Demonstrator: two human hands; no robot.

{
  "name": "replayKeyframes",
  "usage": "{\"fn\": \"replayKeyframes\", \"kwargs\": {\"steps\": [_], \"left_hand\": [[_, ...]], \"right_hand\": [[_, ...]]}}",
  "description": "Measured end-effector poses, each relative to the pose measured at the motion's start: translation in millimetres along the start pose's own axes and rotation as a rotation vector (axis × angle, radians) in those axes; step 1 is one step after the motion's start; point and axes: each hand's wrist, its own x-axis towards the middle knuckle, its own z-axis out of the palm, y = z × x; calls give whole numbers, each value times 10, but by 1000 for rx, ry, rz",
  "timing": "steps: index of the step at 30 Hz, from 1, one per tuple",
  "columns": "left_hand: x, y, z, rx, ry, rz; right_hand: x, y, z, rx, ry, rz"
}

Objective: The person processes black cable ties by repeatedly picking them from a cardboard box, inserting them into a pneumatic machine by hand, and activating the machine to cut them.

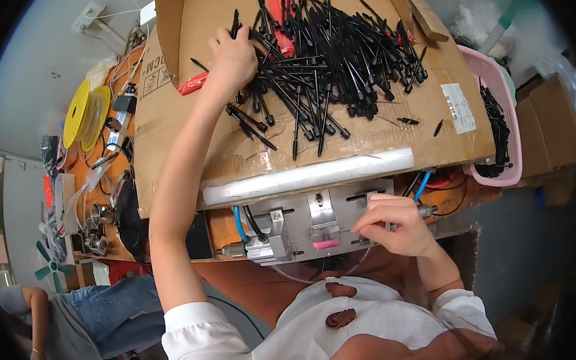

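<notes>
A large heap of thin black plastic rods with thicker heads [333, 58] lies on an opened cardboard box [188, 163]. My left hand [233, 58] reaches to the heap's left edge, its fingers bent around a black rod that pokes up between them. Close to my body, my right hand [399, 224] hovers over the right side of a metal fixture [297, 222], thumb pressed against curled fingers. Whatever it may hold is hidden. A small pink piece [326, 244] sits at the fixture's front middle, below an upright metal bracket [321, 208].
A white strip [307, 177] runs along the box's front edge. Blue tubes [240, 224] lead to the fixture. At right stands a pink basket [512, 126] holding black parts. Yellow spools [86, 116] and cables crowd the left. Another person [105, 316] is at lower left.
</notes>
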Motion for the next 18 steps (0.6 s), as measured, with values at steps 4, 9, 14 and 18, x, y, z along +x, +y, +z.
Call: {"fn": "replayKeyframes", "kwargs": {"steps": [4,9,14,18], "left_hand": [[-403,98,0,-52,56,100],[-717,157,-146,-192,-80,31],[-1040,-108,-626,-155,177,88],[-1260,-925,-561,-28,218,-33]], "right_hand": [[78,-149,-19,-225,-36,-43],[310,-256,20,-505,-16,-185],[771,-246,129,-834,71,-381],[1362,-81,382,-1106,13,-610]]}}
